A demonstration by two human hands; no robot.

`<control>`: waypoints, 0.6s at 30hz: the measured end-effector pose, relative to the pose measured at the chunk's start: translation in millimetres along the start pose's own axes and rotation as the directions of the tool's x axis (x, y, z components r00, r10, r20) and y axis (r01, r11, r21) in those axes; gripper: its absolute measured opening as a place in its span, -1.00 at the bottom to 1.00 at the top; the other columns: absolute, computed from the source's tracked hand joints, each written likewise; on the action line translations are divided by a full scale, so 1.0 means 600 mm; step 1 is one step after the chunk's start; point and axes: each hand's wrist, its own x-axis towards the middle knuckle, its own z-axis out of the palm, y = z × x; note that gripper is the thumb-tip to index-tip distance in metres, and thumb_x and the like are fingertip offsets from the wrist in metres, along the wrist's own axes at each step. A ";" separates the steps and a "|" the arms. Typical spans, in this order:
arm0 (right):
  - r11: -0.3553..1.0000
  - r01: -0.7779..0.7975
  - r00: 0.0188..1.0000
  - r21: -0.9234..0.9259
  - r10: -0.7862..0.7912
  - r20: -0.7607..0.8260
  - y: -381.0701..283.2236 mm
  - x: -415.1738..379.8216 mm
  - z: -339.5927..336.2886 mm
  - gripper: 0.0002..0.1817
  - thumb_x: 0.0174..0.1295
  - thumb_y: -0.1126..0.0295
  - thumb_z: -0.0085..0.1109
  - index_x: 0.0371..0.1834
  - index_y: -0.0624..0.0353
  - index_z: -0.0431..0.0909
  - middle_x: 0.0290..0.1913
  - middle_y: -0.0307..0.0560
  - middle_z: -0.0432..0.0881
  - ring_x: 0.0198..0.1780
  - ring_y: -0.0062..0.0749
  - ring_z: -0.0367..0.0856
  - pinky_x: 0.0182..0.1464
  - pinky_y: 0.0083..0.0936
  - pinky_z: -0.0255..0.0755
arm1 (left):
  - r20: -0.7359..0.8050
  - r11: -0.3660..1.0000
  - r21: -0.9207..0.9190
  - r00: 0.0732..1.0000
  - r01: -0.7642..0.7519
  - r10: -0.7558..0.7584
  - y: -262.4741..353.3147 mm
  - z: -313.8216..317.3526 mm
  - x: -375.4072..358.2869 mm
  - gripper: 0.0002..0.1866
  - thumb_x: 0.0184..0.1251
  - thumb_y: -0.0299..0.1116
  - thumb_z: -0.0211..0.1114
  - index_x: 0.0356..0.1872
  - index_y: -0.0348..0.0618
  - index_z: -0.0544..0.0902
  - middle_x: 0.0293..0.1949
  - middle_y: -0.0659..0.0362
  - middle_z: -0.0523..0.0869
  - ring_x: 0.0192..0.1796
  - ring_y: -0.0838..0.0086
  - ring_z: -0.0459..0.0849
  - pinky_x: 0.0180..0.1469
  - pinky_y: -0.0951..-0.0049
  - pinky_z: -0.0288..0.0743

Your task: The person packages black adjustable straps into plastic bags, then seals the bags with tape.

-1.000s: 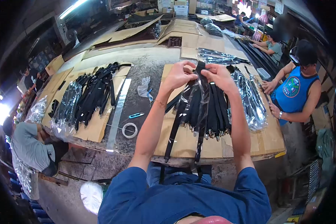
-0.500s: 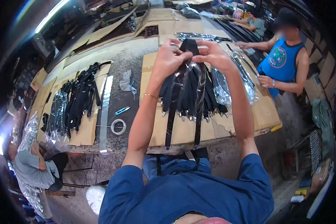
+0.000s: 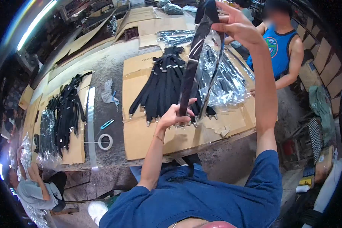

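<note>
A pair of black suspenders [image 3: 191,66] in a clear plastic sleeve hangs in front of me, raised above the table. My right hand [image 3: 239,24] pinches it high up near the top, thumb against fingers. Lower down, my left hand [image 3: 174,117] has its thumb and fingers closed round the bottom end of one strap. Behind them, a fanned pile of black suspenders [image 3: 161,81] with metal clips lies on a cardboard sheet [image 3: 135,142]. Suspenders in shiny clear sleeves [image 3: 230,79] lie to the right of that pile.
Another pile of suspenders [image 3: 66,114] lies at the left, partly sleeved. Between the piles are a roll of tape [image 3: 105,141], blue thread snips [image 3: 107,124] and a crumpled grey cloth [image 3: 108,91]. A co-worker in a blue tank top [image 3: 275,47] stands at the right; another person [image 3: 38,192] sits lower left.
Both hands were together at the top of the suspenders. My left hand has dropped to a strap's lower end, while my right has lifted the top up and rightward. The view has shifted.
</note>
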 end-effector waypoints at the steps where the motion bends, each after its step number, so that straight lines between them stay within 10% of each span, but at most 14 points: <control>1: 1.000 -0.011 1.000 -0.007 0.011 -0.002 -0.008 0.000 -0.014 0.00 0.00 0.57 0.38 0.45 0.34 -0.13 0.19 0.21 0.38 -0.03 -0.40 0.51 -0.13 -0.69 0.46 | 0.009 0.984 -0.009 0.984 0.180 -0.179 0.021 0.015 0.013 -0.69 -0.13 -0.43 0.46 -0.27 -0.29 0.71 0.35 0.04 0.32 0.38 0.35 0.28 0.32 0.34 0.20; 4: 0.973 0.020 0.995 -0.228 -0.041 -0.086 -0.013 0.004 -0.043 -0.13 0.01 0.59 0.36 0.37 0.41 0.04 0.05 0.07 0.52 -0.13 -0.50 0.55 -0.20 -0.71 0.47 | 0.036 0.924 0.376 0.997 -0.073 0.064 -0.005 0.028 0.078 -0.65 -0.10 -0.42 0.46 -0.21 -0.31 0.70 0.38 0.01 0.28 0.35 0.33 0.32 0.27 0.33 0.27; 6: 0.949 0.280 0.925 -0.146 -0.307 -0.222 -0.006 0.006 -0.043 -0.18 0.02 0.61 0.34 0.36 0.40 0.09 -0.02 0.04 0.56 -0.18 -0.54 0.55 -0.30 -0.73 0.44 | 0.061 0.981 0.190 0.997 0.029 -0.042 -0.030 0.034 0.127 -0.64 -0.06 -0.39 0.46 -0.16 -0.27 0.70 0.43 -0.02 0.14 0.37 0.28 0.28 0.26 0.31 0.28; 8: 0.931 0.314 0.937 -0.188 -0.336 -0.096 -0.022 0.004 -0.064 -0.14 0.03 0.62 0.32 0.40 0.34 0.03 0.01 0.07 0.55 -0.22 -0.55 0.56 -0.33 -0.74 0.43 | 0.017 0.831 0.502 0.963 -0.240 0.268 -0.036 0.043 0.178 -0.63 -0.01 -0.35 0.46 -0.12 -0.20 0.70 0.34 -0.05 0.31 0.28 0.30 0.40 0.24 0.35 0.30; 11: 0.966 0.027 0.952 -0.255 -0.102 -0.288 -0.050 -0.008 -0.079 -0.02 0.04 0.62 0.31 0.47 0.23 -0.14 -0.03 0.08 0.55 -0.33 -0.58 0.53 -0.46 -0.70 0.38 | 0.068 0.922 0.364 0.991 -0.130 0.113 -0.032 0.053 0.233 -0.64 0.03 -0.35 0.44 -0.09 -0.17 0.68 0.00 0.03 0.63 0.04 0.39 0.57 0.15 0.40 0.37; 14: 0.971 0.052 0.940 -0.235 -0.127 -0.317 -0.036 0.007 -0.127 0.00 0.03 0.63 0.32 0.48 0.22 -0.18 -0.23 -0.04 0.56 -0.44 -0.64 0.46 -0.57 -0.70 0.28 | 0.094 0.954 0.240 0.982 -0.181 0.163 -0.049 0.076 0.265 -0.64 0.14 -0.37 0.36 -0.03 -0.26 0.62 -0.23 0.15 0.69 -0.19 0.51 0.60 -0.06 0.47 0.46; 18: 0.976 0.022 0.977 -0.216 -0.067 -0.203 0.026 0.058 -0.220 0.08 -0.03 0.69 0.33 0.49 0.22 -0.24 -0.51 -0.15 0.49 -0.59 -0.69 0.36 -0.64 -0.71 0.18 | 0.008 0.988 0.107 0.993 0.114 -0.116 -0.119 0.102 0.269 -0.74 0.22 -0.36 0.31 -0.09 -0.24 0.67 -0.31 0.25 0.68 -0.30 0.61 0.53 -0.21 0.54 0.43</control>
